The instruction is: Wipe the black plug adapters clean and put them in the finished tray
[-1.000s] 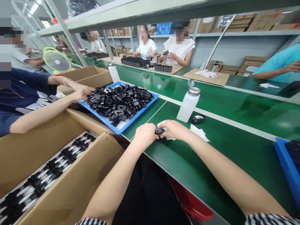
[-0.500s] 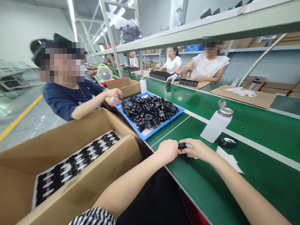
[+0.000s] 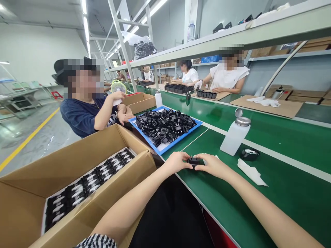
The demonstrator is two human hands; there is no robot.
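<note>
– Okay, what are the hands on?
– One black plug [image 3: 193, 161]. Left hand [image 3: 178, 162] pinches one end, right hand [image 3: 213, 166] the other. Thumbs and fingers closed in on it.
– Where's the plug?
– Between the two hands, near the front edge of the green bench [image 3: 292, 206]. Can't tell if it touches the surface.
– Around the right hand?
– White bottle [image 3: 236, 137], metal cap flipped up. Dark case [image 3: 249, 154] just beside its base, something white on top. Crumpled tissue [image 3: 252, 173] just in front of that.
– Left side?
– Blue tray [image 3: 159, 152] with a heap of black parts [image 3: 165, 125], beyond the left hand. Open carton [image 3: 137, 174] nearer the body, rows of black-and-white pieces [image 3: 90, 184] inside.
– Anyone close?
– Co-worker in navy [image 3: 77, 117] behind the carton, one hand near the tray's corner.
</note>
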